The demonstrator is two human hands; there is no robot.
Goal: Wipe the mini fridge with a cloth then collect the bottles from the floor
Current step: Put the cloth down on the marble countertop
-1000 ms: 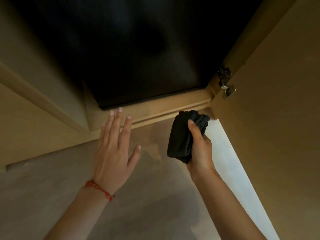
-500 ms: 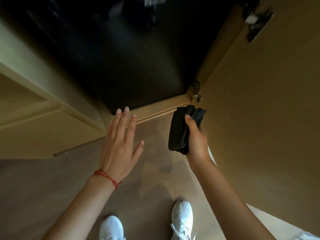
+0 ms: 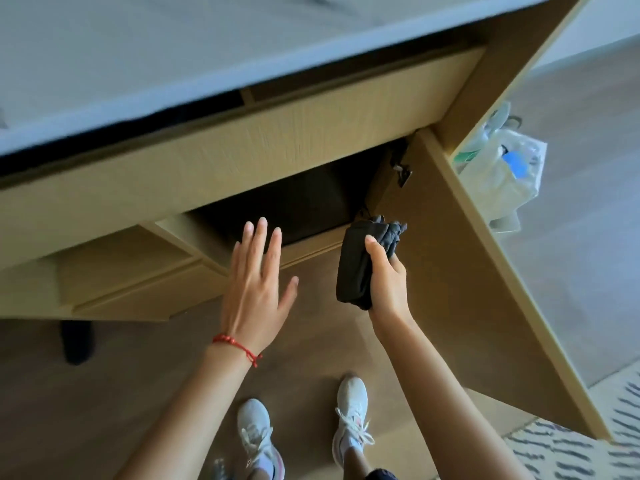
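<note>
The black mini fridge (image 3: pixel 304 199) sits low inside a light wood cabinet, only part of its dark front showing below the drawer front. My right hand (image 3: pixel 386 278) grips a bunched black cloth (image 3: pixel 360 261) just in front of the cabinet's lower right corner, beside the open door. My left hand (image 3: pixel 256 285) hovers flat with fingers straight and spread, over the cabinet's bottom edge left of the cloth, holding nothing. A clear plastic bag of bottles (image 3: pixel 502 174) lies on the floor behind the open door.
The open cabinet door (image 3: pixel 467 289) stands at my right, hinged near the fridge. A grey-white countertop (image 3: pixel 173 57) overhangs the cabinet. My white sneakers (image 3: pixel 351 414) stand on the wood floor below. A patterned rug (image 3: pixel 588 445) lies at the lower right. A dark object (image 3: pixel 76 341) sits under the cabinet at left.
The view has pulled back and up from the fridge: the countertop, drawer front and bag now show. Both hands keep their poses, the right still holding the cloth.
</note>
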